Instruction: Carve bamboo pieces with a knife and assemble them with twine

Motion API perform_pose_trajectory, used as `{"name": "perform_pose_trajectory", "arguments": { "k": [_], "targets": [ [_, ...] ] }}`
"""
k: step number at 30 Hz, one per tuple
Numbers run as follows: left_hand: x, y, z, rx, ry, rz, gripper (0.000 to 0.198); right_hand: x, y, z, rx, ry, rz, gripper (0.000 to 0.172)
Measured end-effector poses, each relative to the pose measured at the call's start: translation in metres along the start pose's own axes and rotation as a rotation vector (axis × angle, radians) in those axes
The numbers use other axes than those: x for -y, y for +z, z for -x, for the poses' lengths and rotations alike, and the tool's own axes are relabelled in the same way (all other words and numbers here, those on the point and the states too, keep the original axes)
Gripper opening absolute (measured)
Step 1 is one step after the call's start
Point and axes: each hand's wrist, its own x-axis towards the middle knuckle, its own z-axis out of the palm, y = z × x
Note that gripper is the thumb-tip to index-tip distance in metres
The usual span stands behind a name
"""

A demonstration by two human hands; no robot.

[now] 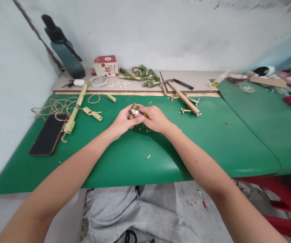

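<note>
My left hand (122,123) is closed around a short green bamboo piece (134,106) over the middle of the green mat (115,168). In my right hand (156,118) is a knife (135,111) with a broad silver blade and a bit of yellow showing at the handle. The blade lies against or just in front of the bamboo; exact contact is hard to make out. Both hands nearly touch, and the fingers hide most of the handle. Small pale shavings (148,157) are scattered below and beside the hands.
Several cut bamboo tubes (142,75) are piled at the back near a red-and-white box (106,65). A hammer (184,98) lies back right. At left are a phone (49,135), twine (56,106), a long bamboo piece (74,113) and a bottle (68,57).
</note>
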Motion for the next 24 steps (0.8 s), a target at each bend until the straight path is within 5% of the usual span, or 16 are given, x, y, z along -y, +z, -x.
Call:
{"name": "perform_pose_trajectory", "arguments": {
  "k": [5,10,12,15,24],
  "targets": [
    [-0.001,0.001,-0.003,-0.071,0.022,-0.063,0.059,-0.007,0.003,-0.007,-0.069,0.05,0.034,0.026],
    [-0.001,0.005,0.004,-0.093,0.023,-0.128,0.063,-0.053,-0.014,-0.011,-0.523,0.349,0.06,0.047],
    [-0.001,0.008,0.005,-0.085,0.034,-0.084,0.072,-0.069,-0.023,-0.007,-0.57,0.397,0.078,0.05],
    [0.002,0.008,0.002,-0.092,0.05,-0.034,0.081,-0.07,-0.026,-0.002,-0.53,0.349,0.075,0.053],
    [0.0,0.004,0.0,-0.089,0.081,0.041,0.09,-0.006,-0.004,-0.003,-0.137,0.087,0.011,0.041]
  ]
}}
